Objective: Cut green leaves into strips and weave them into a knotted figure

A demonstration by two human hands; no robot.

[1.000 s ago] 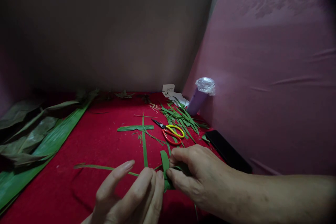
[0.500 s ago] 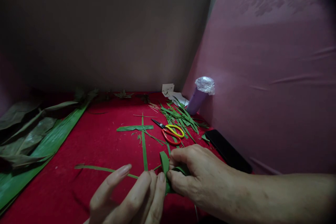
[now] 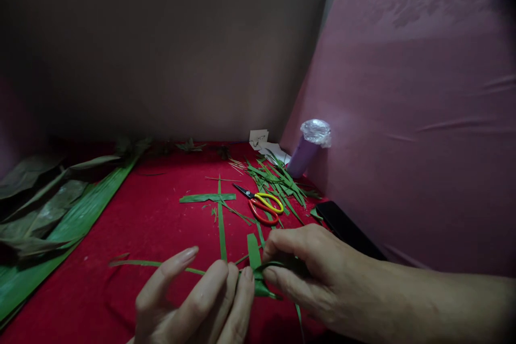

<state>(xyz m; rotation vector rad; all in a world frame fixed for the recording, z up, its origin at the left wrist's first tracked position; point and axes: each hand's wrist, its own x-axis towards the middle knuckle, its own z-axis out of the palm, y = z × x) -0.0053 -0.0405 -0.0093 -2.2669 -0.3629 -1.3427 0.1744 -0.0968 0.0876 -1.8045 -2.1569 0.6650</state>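
Observation:
Both my hands work on a small folded piece of green leaf strips (image 3: 261,282) low in the centre of the head view. My left hand (image 3: 201,301) pinches its left side, index finger lifted. From that hand a narrow leaf strip (image 3: 149,263) runs out to the left. My right hand (image 3: 306,269) is closed on a dark green strip at the piece's right side, thumb and forefinger bent round it. A short strip end (image 3: 253,250) stands up between the hands. Fingers cover part of the folds.
Scissors (image 3: 264,207) with yellow and red handles lie beyond my hands on the red cloth (image 3: 161,226). Cut leaf strips (image 3: 278,180), a purple cup (image 3: 302,156) with crinkled clear wrap and a black phone (image 3: 346,228) are at the right. Large leaves (image 3: 80,220) lie left.
My right hand has shifted a little to the right and pulled the dark strip with it. More of the folded piece shows between the hands. My left hand has hardly moved.

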